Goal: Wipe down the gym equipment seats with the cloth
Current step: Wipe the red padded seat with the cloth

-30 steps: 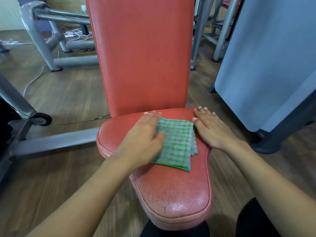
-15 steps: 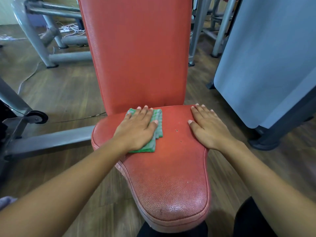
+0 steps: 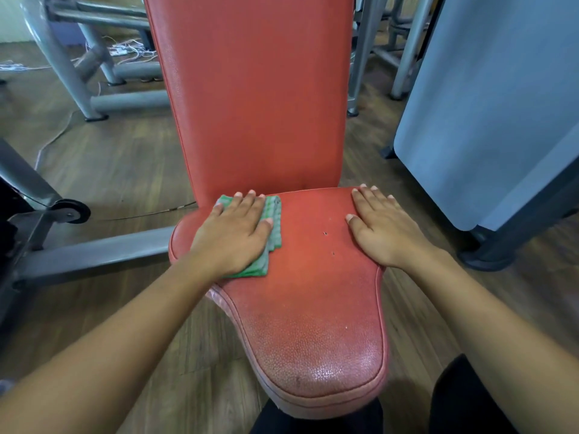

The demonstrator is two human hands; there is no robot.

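Left hand [image 3: 233, 233] lay flat, fingers straight, pressing the folded green checked cloth [image 3: 272, 225] onto the rear left of the red textured vinyl seat [image 3: 313, 308], mid-frame. Right hand [image 3: 382, 228] rested flat and empty on the seat's rear right. Red upright backrest [image 3: 253, 95] stood behind.

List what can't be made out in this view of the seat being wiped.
Head view only:
- cloth: mostly under the left hand, so its full size and folds are hidden.
- seat: the patches beneath the left hand and the right hand are covered.
- backrest: its top is cut off by the upper frame edge.
- dark specks on the seat: too small to tell holes from dirt.
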